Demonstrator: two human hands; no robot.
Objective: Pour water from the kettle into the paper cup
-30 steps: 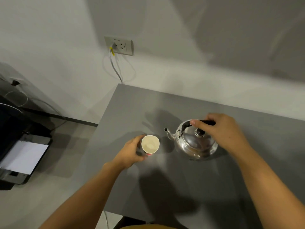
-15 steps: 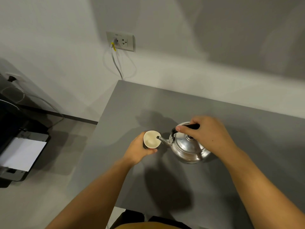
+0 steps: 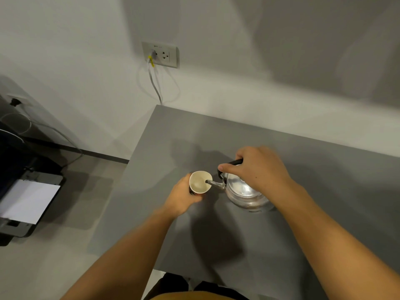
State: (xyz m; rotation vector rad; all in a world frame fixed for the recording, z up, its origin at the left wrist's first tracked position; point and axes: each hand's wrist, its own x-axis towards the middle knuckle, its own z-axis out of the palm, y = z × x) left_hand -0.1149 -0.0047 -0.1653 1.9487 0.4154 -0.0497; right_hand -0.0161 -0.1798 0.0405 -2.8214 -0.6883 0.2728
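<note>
A shiny metal kettle (image 3: 244, 191) with a black handle is lifted and tilted to the left over the grey table (image 3: 324, 191). My right hand (image 3: 257, 167) grips its handle from above. The tip of the thin spout reaches over the rim of the paper cup (image 3: 199, 182), which is white inside with a red base. My left hand (image 3: 184, 197) is wrapped around the cup's side and holds it upright. I cannot make out any stream of water.
The table's left edge runs close to the cup. A wall socket (image 3: 160, 54) with a white cable hangs behind the table's far corner. On the floor at the left stands a dark printer with white paper (image 3: 28, 200).
The kettle has been lifted and tilted leftward toward the cup. Its spout, beside the cup a second ago, now reaches over the rim. My left hand still holds the cup.
</note>
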